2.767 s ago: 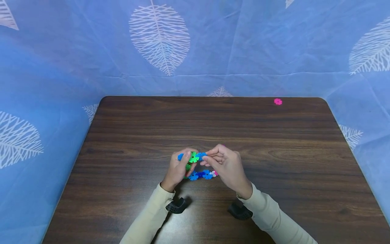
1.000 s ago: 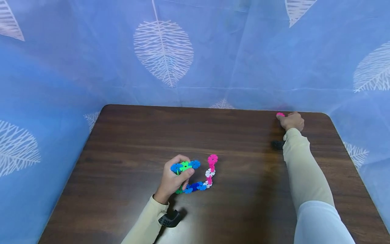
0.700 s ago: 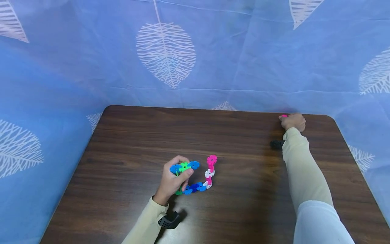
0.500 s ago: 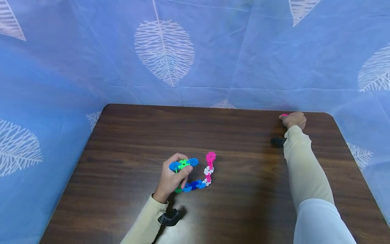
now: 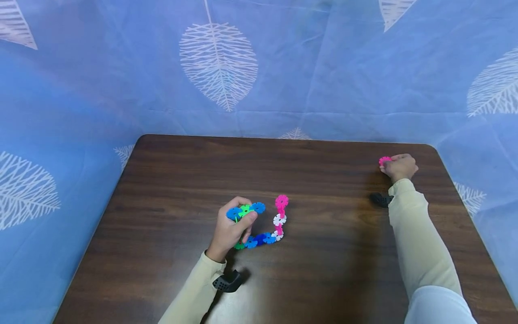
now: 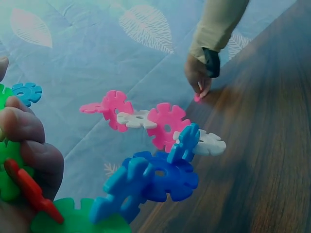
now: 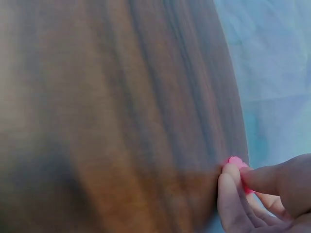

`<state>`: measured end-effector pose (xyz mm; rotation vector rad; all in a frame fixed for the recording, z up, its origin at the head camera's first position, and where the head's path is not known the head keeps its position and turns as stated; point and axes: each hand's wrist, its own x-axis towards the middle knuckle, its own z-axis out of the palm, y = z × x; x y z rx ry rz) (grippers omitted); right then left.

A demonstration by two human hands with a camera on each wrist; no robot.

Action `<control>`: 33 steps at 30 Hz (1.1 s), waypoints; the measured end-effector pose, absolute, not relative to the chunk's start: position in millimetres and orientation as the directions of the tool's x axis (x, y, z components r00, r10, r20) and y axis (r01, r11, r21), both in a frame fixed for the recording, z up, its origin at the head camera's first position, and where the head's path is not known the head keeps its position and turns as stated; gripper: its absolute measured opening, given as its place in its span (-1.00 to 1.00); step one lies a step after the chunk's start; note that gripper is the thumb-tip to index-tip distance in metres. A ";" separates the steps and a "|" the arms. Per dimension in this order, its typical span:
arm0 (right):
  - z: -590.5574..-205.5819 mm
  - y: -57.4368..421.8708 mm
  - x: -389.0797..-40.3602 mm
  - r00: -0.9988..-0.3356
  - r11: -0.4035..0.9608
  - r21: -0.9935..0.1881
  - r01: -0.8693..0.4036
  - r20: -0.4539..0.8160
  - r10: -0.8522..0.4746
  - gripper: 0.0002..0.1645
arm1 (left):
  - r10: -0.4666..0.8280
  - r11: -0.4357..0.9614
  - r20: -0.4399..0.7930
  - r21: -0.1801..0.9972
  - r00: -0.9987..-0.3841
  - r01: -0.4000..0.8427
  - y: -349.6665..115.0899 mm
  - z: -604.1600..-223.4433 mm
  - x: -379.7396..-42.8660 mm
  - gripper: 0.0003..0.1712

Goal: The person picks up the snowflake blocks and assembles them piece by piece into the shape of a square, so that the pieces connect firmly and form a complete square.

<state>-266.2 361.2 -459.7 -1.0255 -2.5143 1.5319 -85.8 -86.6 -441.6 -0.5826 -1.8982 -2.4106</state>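
Observation:
My left hand point(image 5: 230, 227) grips one end of a chain of interlocking flower-shaped plastic discs, thumb over a green disc point(image 5: 245, 210) between two blue ones. From there the chain bends round through a red and a green disc, blue discs point(image 6: 167, 174), white and pink ones, ending in a pink disc point(image 5: 282, 200). The red disc point(image 6: 34, 191) shows beside my curled fingers in the left wrist view. At the far right of the table, my right hand point(image 5: 400, 167) pinches a loose pink flower disc point(image 5: 384, 160) between thumb and fingers.
The dark wood-grain table point(image 5: 323, 189) has rounded far corners. Behind it hangs a blue cloth point(image 5: 344, 67) with white leaf prints. A black wrist camera point(image 5: 228, 282) sits under the left sleeve, another point(image 5: 380, 200) under the right.
My right hand left the chain, reached to the far edge and took hold of the loose pink disc, now drawn slightly back and to the right. My left hand keeps its hold.

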 end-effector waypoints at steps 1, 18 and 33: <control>-460.6 360.3 -261.6 -0.788 0.267 -0.824 0.499 -0.304 0.535 -0.92 | 0.215 -0.265 0.301 0.933 -0.929 0.242 -86.1 -441.2 -86.5 -0.80; -468.9 259.0 -128.3 -0.958 -0.050 -0.970 0.238 -0.243 0.152 -0.76 | 0.235 -0.262 0.285 0.939 -0.929 0.222 -84.8 -445.2 -83.8 -0.79; -393.4 159.9 -93.0 -1.000 -0.078 -0.997 0.010 -0.007 -0.030 -0.82 | 0.250 -0.202 0.265 0.955 -0.931 0.218 -79.6 -442.7 -88.8 -0.83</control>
